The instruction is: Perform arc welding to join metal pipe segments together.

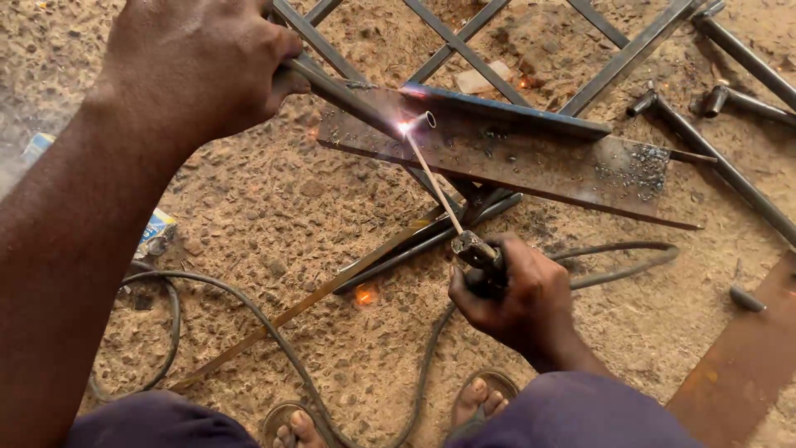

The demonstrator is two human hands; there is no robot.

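a person's right hand is clamped on an electrode holder, its welding rod slanting up to a bright arc at the open end of a short steel tube. the tube rests on a flat steel plate lying across a lattice of square bars on the sandy ground. the left hand has its fingers wrapped around a metal bar reaching toward the tube. black cables trail past two sandalled feet.

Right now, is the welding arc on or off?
On. The welding rod tip glows bright white at the small tube; the right hand holds the electrode holder.
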